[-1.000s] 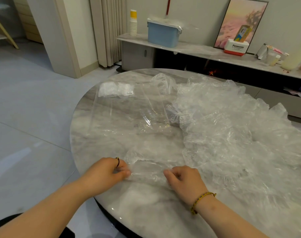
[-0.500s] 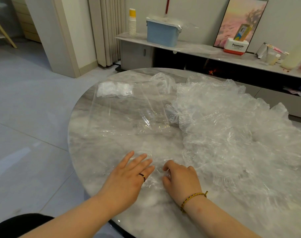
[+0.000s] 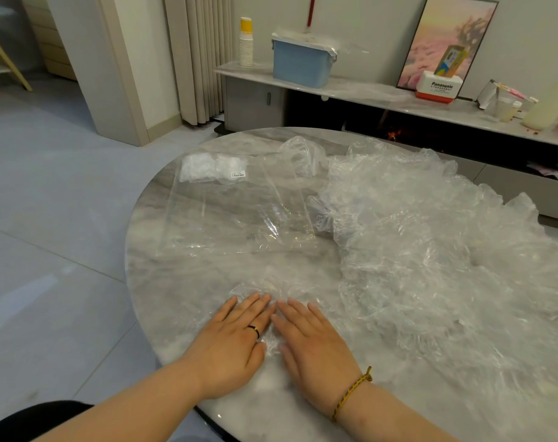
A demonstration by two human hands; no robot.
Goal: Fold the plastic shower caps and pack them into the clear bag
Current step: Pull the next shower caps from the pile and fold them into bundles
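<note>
Since the earlier frame, the right hand (image 3: 312, 346) has uncurled from a pinch to a flat pose, and the left hand (image 3: 229, 342) has shifted closer to it. Both hands now lie side by side at the near edge of the table (image 3: 162, 282).

Left hand: palm down, fingers straight and close together, pressing on the shower cap (image 3: 268, 287). A dark ring (image 3: 253, 329) is on one finger.

Right hand: palm down, fingers straight, pressing on the same shower cap. Its index fingertip sits just beside the left hand's fingertips. A braided bracelet (image 3: 351, 390) is on the wrist.

Neither hand grips anything; both are spread flat on the plastic.

Shower cap: flattened on the table under and just ahead of both hands. Crinkled film shows in the gap between the thumbs. Its outline is hard to trace, because the film is transparent against the marble pattern.

Clear bag (image 3: 239, 215): lying flat on the left half of the table, beyond the hands. White folded material (image 3: 204, 167) sits at its far end, beside a small barcode label (image 3: 238, 174). The count of items inside cannot be determined.

Pile of shower caps (image 3: 430, 250): loose and crumpled, covering the right half of the table. Single caps cannot be told apart. The pile is cut off at the right edge of the view.
</note>
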